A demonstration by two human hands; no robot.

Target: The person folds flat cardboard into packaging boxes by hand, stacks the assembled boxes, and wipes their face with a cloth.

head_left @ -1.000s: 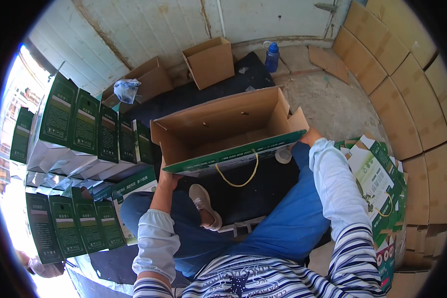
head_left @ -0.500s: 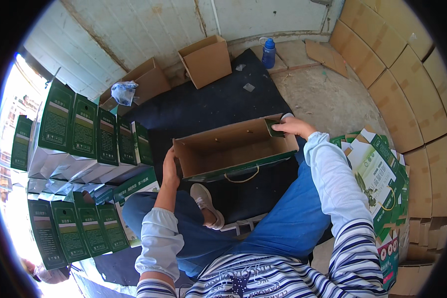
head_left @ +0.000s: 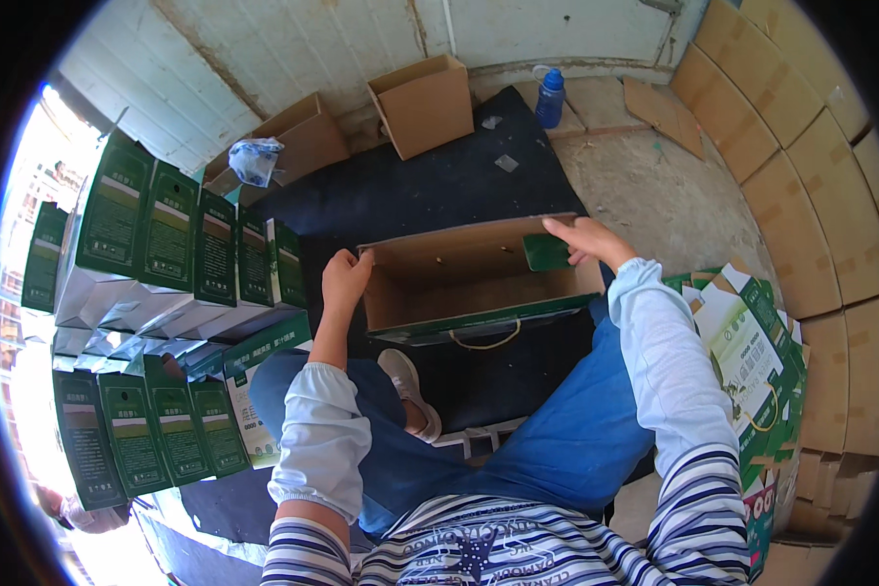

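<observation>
An open brown cardboard box (head_left: 459,283) with green printed outer sides and a yellow cord handle lies on the dark mat in front of my knees. My left hand (head_left: 344,278) grips its left end wall. At the right end, my right hand (head_left: 588,239) presses on a green flap (head_left: 547,252) folded into the box. The inside of the box looks bare.
Assembled green and white boxes (head_left: 181,234) stand in rows at my left. Flat printed cartons (head_left: 752,352) are stacked at my right. Two plain brown boxes (head_left: 422,103) and a blue bottle (head_left: 550,96) stand by the far wall. Flat cardboard sheets (head_left: 811,166) line the right wall.
The box has come down from a tilted, raised position to lie flat and squared on the mat. My right hand moved from under its right corner onto the green end flap.
</observation>
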